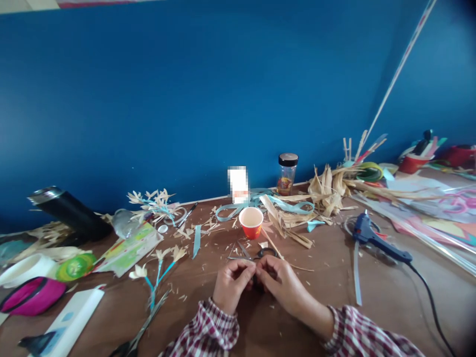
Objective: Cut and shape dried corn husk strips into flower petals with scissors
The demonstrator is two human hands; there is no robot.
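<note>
My left hand (234, 282) and my right hand (280, 282) meet over the brown table, thumbs and fingertips pinched together. What they pinch is too small or too hidden to make out. Just beyond them lies a pair of scissors (243, 250), its dark handle (267, 252) partly covered by my right hand. A red paper cup (251, 229) with a pale inside stands behind the scissors. From near the cup a thin pale stalk (273, 243) slants towards my right hand. Small straw-coloured scraps are scattered around.
At left lie pale flowers on blue stems (154, 285), larger scissors (143, 325) and a tilted black flask (70, 213). Right of my hands is a blue glue gun (379, 240) with a trailing cord. Dried husks (325, 191) and a lidded jar (287, 176) stand by the blue partition (208, 99).
</note>
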